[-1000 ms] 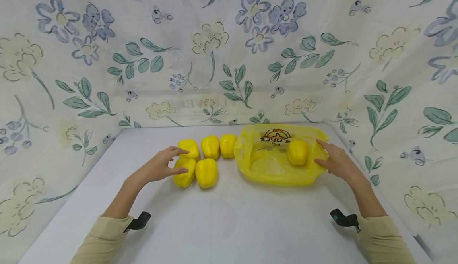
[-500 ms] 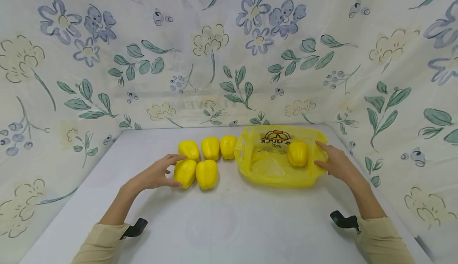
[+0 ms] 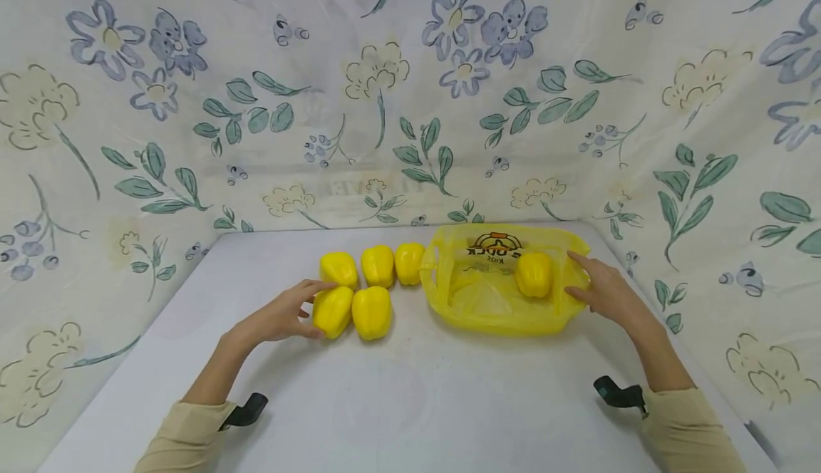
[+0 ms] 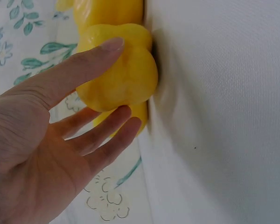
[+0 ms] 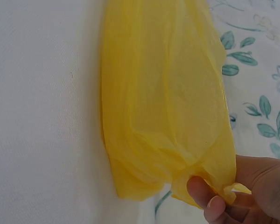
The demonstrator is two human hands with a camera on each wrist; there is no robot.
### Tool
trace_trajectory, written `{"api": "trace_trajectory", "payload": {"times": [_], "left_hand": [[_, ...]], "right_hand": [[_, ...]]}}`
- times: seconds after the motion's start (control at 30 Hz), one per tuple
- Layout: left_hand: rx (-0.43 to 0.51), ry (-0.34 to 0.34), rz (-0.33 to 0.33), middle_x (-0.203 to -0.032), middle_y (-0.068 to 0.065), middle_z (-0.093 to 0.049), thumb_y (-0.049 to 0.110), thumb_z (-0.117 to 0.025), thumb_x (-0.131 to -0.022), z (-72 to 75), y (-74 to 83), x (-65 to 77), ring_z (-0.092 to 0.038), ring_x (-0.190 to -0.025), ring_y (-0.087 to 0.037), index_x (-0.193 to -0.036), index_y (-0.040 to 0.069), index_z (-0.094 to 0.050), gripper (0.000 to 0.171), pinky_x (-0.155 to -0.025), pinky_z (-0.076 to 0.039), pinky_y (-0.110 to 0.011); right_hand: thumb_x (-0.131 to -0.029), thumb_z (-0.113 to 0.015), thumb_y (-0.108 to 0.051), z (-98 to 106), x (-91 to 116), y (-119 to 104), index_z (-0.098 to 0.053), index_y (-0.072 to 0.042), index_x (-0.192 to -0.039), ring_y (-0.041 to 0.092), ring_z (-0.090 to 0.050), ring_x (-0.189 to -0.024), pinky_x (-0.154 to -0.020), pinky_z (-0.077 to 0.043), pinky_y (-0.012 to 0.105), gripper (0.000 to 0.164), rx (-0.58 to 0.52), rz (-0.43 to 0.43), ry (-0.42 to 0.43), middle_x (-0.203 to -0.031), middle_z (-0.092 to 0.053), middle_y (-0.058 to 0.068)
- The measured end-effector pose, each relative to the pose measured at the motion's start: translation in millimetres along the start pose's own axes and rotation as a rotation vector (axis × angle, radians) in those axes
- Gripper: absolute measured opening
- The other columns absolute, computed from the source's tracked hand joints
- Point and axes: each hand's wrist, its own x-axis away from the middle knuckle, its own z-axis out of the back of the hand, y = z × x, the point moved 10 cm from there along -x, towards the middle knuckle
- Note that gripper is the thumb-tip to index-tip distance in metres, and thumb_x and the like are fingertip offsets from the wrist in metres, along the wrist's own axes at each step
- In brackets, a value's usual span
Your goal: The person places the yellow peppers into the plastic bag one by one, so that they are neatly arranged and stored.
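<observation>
Several yellow bell peppers stand close together on the table, left of the bag. My left hand [image 3: 279, 314] holds the front-left bell pepper [image 3: 333, 313], thumb on one side and fingers on the other; the left wrist view shows the thumb lying across this bell pepper [image 4: 126, 77]. Beside it is another front bell pepper [image 3: 372, 313]. A yellow plastic bag [image 3: 494, 323] lies with its mouth spread, and one bell pepper [image 3: 534, 275] sits in it on the right. My right hand [image 3: 609, 290] pinches the bag's right edge, as the right wrist view shows on the bag [image 5: 168, 102].
Three more bell peppers form the back row, among them a left one [image 3: 338, 269], a middle one [image 3: 378, 266] and a right one [image 3: 409, 263] near the bag's handle. The white table [image 3: 410, 402] meets a floral curtain [image 3: 385, 159] behind and at the sides.
My left hand has come down from above the left bell peppers to take hold of the front-left one. My right hand stays at the bag's edge.
</observation>
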Motion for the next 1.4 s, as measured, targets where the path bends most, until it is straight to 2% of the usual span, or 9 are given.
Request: {"api": "trace_trajectory", "payload": {"times": [0.23,0.37,0.53,0.8,1.13,1.4], "left_hand": [[-0.010,0.007,0.020,-0.147,-0.018,-0.041,0.024,-0.086,-0.074,1.0,-2.8,-0.4,-0.053,-0.121,-0.036,-0.147,0.016,-0.042,0.086,-0.088,-0.058,-0.038],[-0.013,0.013,0.017,-0.147,-0.018,-0.041,0.023,-0.086,-0.075,2.3,-3.8,-0.6,-0.053,-0.121,-0.036,-0.148,0.017,-0.041,0.086,-0.087,-0.058,-0.039],[-0.022,0.015,0.003,-0.146,-0.021,-0.041,0.023,-0.085,-0.076,2.9,-3.5,-0.8,-0.053,-0.120,-0.037,-0.148,0.014,-0.041,0.085,-0.087,-0.058,-0.040],[-0.054,0.026,0.016,-0.143,-0.021,-0.045,0.026,-0.085,-0.076,5.0,-1.8,1.7,-0.055,-0.117,-0.035,-0.147,0.011,-0.042,0.084,-0.084,-0.059,-0.037],[-0.081,0.084,0.033,-0.140,-0.020,-0.046,0.027,-0.085,-0.076,17.8,5.3,4.0,-0.055,-0.115,-0.033,-0.148,0.010,-0.042,0.086,-0.083,-0.060,-0.037],[-0.111,0.113,0.012,-0.142,-0.019,-0.044,0.030,-0.085,-0.075,29.3,13.4,0.0,-0.056,-0.116,-0.032,-0.149,0.012,-0.040,0.088,-0.082,-0.060,-0.034]], "right_hand": [[-0.093,-0.066,-0.017,1,-1,1,-0.027,0.005,-0.150,0.014,-0.057,-0.058,-0.055,-0.055,0.028,0.073,0.008,0.001,-0.006,-0.134,-0.042,0.041],[-0.092,-0.066,-0.017,2,-2,1,-0.028,0.004,-0.150,0.015,-0.057,-0.058,-0.055,-0.055,0.028,0.073,0.008,0.000,0.001,-0.135,-0.042,0.041],[-0.092,-0.067,-0.017,1,-2,3,-0.027,0.003,-0.150,0.015,-0.058,-0.060,-0.056,-0.056,0.028,0.073,0.005,-0.011,-0.003,-0.136,-0.041,0.041],[-0.092,-0.067,-0.017,1,-1,0,-0.028,0.004,-0.150,0.015,-0.058,-0.058,-0.055,-0.055,0.028,0.073,-0.003,-0.002,-0.001,-0.135,-0.041,0.041],[-0.092,-0.067,-0.016,-1,-2,1,-0.028,0.003,-0.150,0.015,-0.058,-0.059,-0.055,-0.056,0.028,0.072,-0.004,-0.001,0.000,-0.135,-0.041,0.041],[-0.092,-0.066,-0.015,0,-2,2,-0.028,0.004,-0.150,0.016,-0.057,-0.058,-0.054,-0.055,0.028,0.071,0.004,-0.004,0.003,-0.133,-0.043,0.040]]}}
